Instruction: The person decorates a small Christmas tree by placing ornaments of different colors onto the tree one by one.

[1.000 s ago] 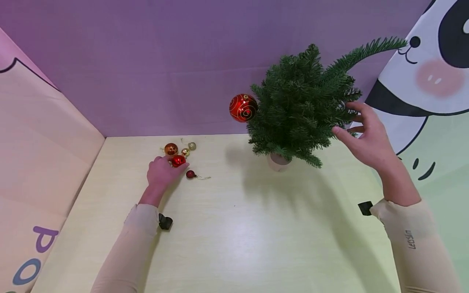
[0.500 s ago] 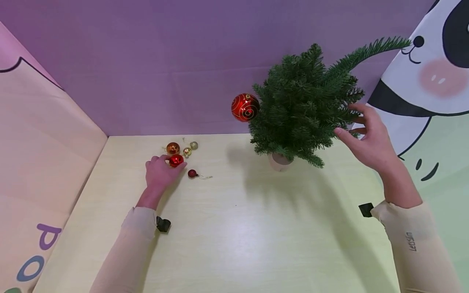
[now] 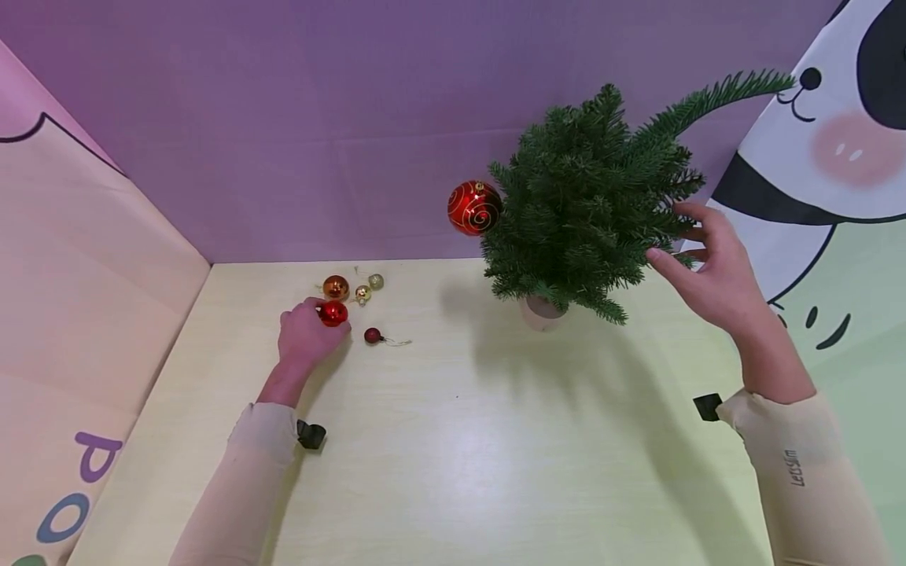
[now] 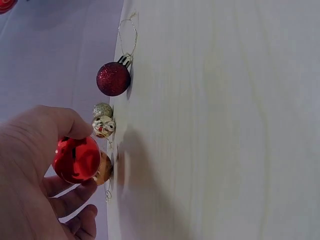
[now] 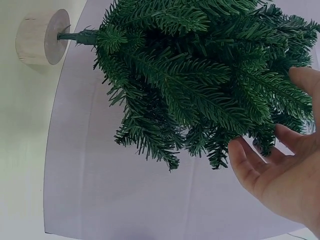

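A shiny red bauble (image 3: pixel 333 314) is held in my left hand (image 3: pixel 307 336), between thumb and fingers. In the left wrist view the same red ball (image 4: pixel 77 160) hides part of an orange bauble (image 4: pixel 104 169). Near it on the table lie two small gold baubles (image 3: pixel 363 295) and a dark red glitter bauble (image 3: pixel 372 336) with a string loop. My right hand (image 3: pixel 716 263) is at the right side of a small artificial Christmas tree (image 3: pixel 583 196), its spread, bent fingers touching the branch tips. A large red bauble with gold swirls (image 3: pixel 473 208) hangs at the tree's left.
The tree stands on a round wooden base (image 3: pixel 542 311) towards the back of the pale table (image 3: pixel 453 440). A purple backdrop (image 3: pixel 283 141) rises behind it, with a printed panel (image 3: pixel 835 259) at the right and a pink one (image 3: pixel 85 275) at the left. One long branch juts up to the right.
My left hand has drawn the red bauble slightly left, away from the gold baubles. The right hand stays by the tree; the whole view has shifted a little.
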